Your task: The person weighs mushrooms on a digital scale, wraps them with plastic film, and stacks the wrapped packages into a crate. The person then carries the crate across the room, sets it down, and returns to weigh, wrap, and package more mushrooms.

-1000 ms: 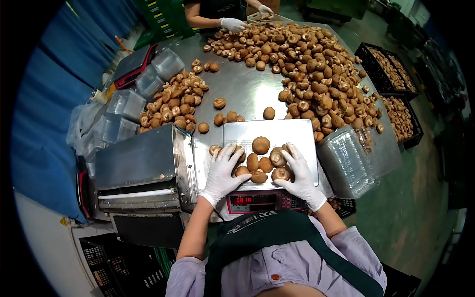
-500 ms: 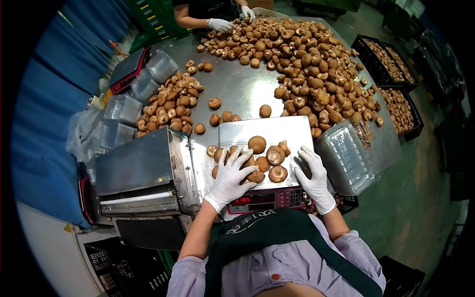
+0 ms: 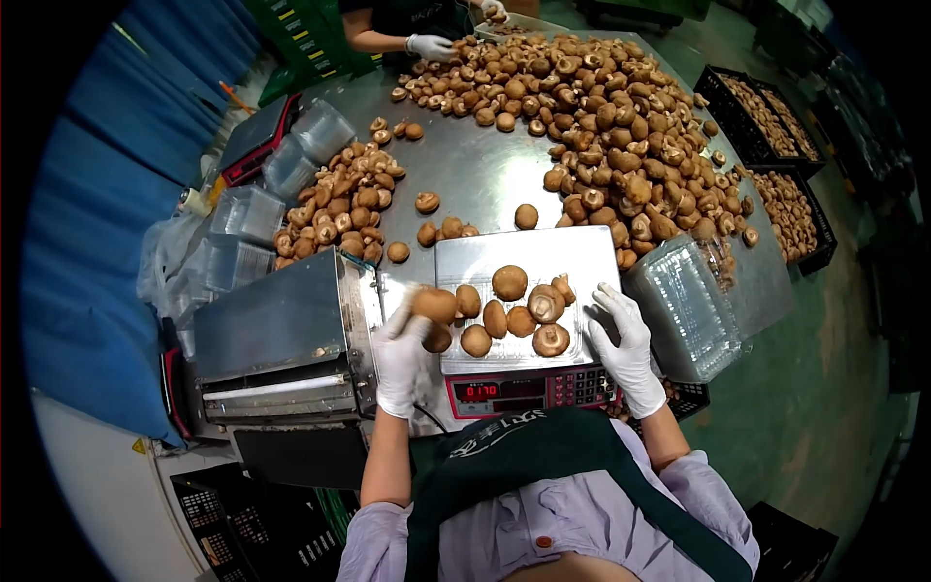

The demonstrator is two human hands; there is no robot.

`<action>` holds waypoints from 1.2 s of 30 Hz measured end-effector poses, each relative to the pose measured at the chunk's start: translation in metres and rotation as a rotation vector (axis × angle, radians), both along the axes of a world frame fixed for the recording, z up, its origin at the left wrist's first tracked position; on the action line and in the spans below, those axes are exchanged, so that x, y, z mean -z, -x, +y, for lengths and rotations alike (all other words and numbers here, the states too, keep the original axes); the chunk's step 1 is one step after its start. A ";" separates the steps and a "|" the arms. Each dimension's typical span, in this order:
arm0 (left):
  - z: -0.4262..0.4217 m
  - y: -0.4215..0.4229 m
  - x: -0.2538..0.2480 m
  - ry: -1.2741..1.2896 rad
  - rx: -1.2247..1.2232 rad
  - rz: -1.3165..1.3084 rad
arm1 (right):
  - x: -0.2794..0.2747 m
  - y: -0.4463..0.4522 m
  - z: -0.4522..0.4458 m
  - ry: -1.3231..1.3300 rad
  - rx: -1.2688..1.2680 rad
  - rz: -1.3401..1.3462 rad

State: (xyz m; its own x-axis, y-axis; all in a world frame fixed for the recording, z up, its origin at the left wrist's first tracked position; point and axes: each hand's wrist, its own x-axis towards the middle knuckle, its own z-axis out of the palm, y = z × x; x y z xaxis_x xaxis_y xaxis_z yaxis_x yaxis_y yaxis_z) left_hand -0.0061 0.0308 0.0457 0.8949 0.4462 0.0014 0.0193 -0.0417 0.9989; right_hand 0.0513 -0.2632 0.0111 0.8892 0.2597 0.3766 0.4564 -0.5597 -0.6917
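My left hand (image 3: 396, 361), in a white glove and blurred by motion, is at the left edge of a digital scale (image 3: 465, 254). Its fingers are around a brown shiitake mushroom (image 3: 433, 305); a second mushroom (image 3: 437, 339) shows just below, and I cannot tell if it is held too. Several more mushrooms (image 3: 521, 321) sit in what looks like a clear plastic tray on the scale's metal plate. My right hand (image 3: 628, 351), also gloved, has its fingers apart at the plate's right edge, holding nothing. The red display (image 3: 477, 391) reads 0170.
A large mushroom heap (image 3: 621, 136) covers the far right of the steel table (image 3: 456, 160); a smaller heap (image 3: 344, 199) lies left. Clear plastic trays (image 3: 684, 308) are stacked right of the scale. A metal box-shaped machine (image 3: 267, 315) stands left. Across the table is another person's gloved hand (image 3: 430, 47).
My left hand has moved left from over the scale, now with a mushroom in its fingers. The reading fell from 0185 to 0170. My right hand stays at the plate's edge.
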 end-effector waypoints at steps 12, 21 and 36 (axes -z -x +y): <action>0.052 0.004 0.141 -0.753 -0.226 0.486 | 0.003 -0.004 0.001 -0.030 0.026 0.045; 0.047 0.003 0.112 -0.625 -0.276 0.225 | 0.005 -0.007 0.002 -0.059 0.027 0.066; -0.016 -0.011 0.052 -0.995 0.269 -0.026 | -0.017 -0.052 0.069 0.280 -0.552 0.067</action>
State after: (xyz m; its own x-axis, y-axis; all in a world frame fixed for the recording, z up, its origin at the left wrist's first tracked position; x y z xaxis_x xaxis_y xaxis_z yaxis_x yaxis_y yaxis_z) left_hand 0.0045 0.0150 -0.0063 0.9594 0.0178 0.2814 -0.1339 -0.8496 0.5101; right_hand 0.1035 -0.1947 0.0285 0.6154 0.7685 0.1754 0.6906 -0.4184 -0.5899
